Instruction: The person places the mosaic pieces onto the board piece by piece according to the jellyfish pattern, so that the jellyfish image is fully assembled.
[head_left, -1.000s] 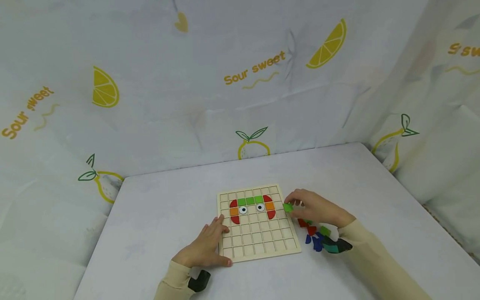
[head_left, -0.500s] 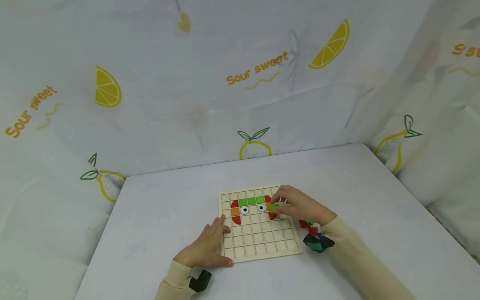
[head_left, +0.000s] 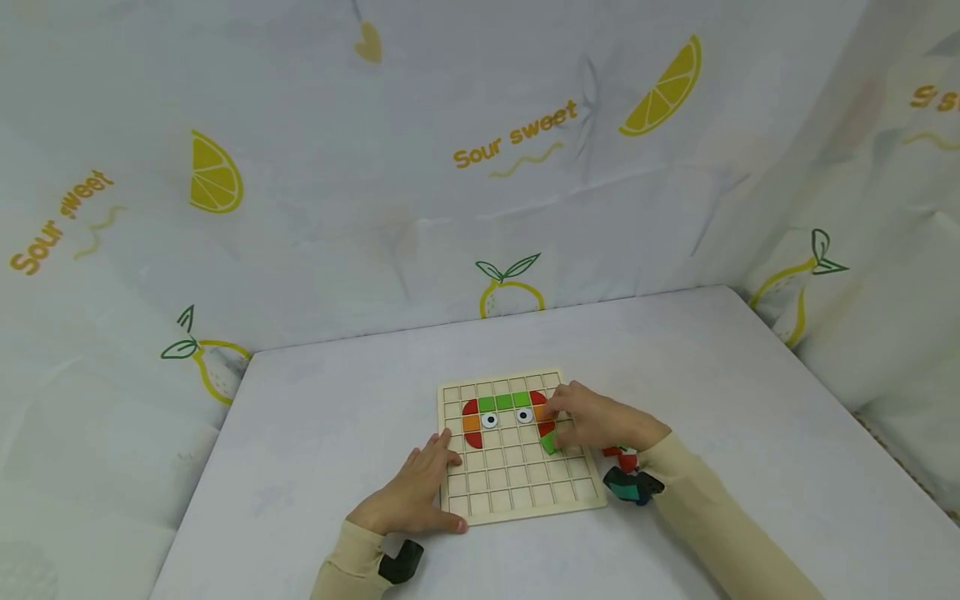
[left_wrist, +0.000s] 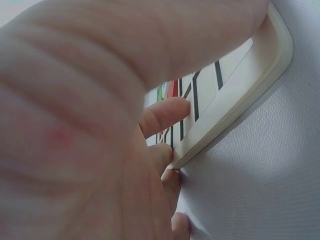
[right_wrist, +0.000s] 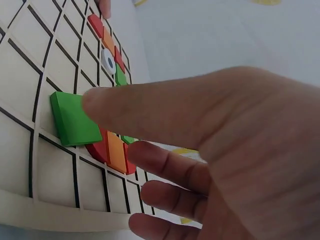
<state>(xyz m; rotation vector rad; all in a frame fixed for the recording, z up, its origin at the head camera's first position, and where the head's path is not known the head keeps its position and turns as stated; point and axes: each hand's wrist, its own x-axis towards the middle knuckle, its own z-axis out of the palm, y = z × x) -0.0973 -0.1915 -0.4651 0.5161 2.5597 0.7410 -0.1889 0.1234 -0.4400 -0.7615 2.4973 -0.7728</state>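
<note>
My left hand (head_left: 416,492) lies with fingers spread along the left edge of a wooden grid board (head_left: 501,498), its thumb at the near left corner. A green square tile (right_wrist: 75,120) sits slightly askew on the board, just below the red corner pieces on the right side. My right thumb (right_wrist: 150,110) presses on that tile, while the other fingers of my right hand (head_left: 600,418) are apart from it, over the orange and red pieces. On the board a row of green squares (head_left: 504,402) runs above two eye pieces (head_left: 489,420), flanked by red and orange pieces (head_left: 471,423).
Loose red pieces (head_left: 627,461) lie right of the board, partly hidden by my right wrist and its dark strap (head_left: 632,485). A white cloth covers the table (head_left: 337,417). Behind it hangs a curtain (head_left: 337,167) printed with lemons.
My right hand has carried the green tile left from beside the board, then down onto the grid below the red piece; its fingers have come away from the tile. My left hand stays put.
</note>
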